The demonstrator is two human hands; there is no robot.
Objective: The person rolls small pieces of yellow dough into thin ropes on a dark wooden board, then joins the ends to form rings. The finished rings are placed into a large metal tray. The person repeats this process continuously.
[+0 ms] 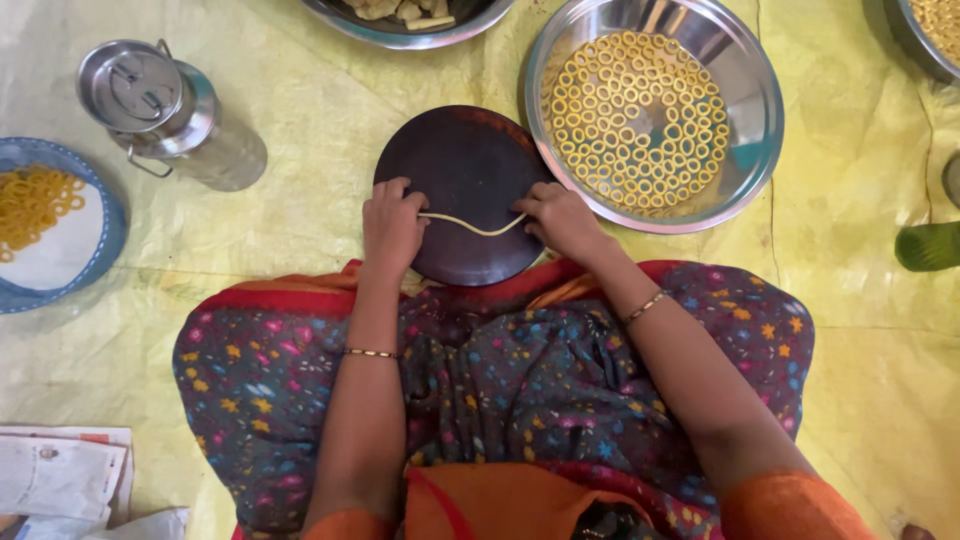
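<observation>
Stretching dough strand point(473, 226) between both hands, near round board point(465, 160) edge

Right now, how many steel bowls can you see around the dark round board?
3. One steel bowl of dough rings sits right of the dark round board; one is cut off at the top edge; one at the top right corner. Others may lie outside the view.

Two hands point(392, 228) point(560, 218), one dough strand point(470, 224), one dark board point(462, 165), three steel bowls point(745, 85) point(345, 18) point(915, 45).
</observation>
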